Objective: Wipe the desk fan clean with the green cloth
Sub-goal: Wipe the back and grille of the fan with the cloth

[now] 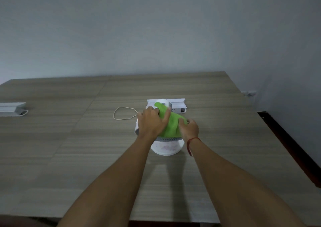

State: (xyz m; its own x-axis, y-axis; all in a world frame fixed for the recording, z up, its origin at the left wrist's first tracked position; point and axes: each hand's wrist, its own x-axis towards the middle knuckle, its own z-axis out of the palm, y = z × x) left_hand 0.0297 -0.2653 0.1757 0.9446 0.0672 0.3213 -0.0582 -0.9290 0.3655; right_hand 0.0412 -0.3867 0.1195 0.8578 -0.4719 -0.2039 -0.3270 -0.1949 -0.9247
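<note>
A white desk fan stands on the wooden table, with its round base toward me. The green cloth is draped over the top of the fan's head. My left hand lies on the left side of the fan's head, its fingers resting on the cloth's edge. On the right, my right hand presses its closed fingers onto the cloth. Most of the fan's head is hidden under the hands and the cloth.
A white cable loops on the table left of the fan. Behind the fan sits a white cable-tray box; a second one lies at the far left edge. The table's right edge runs near a wall with a socket.
</note>
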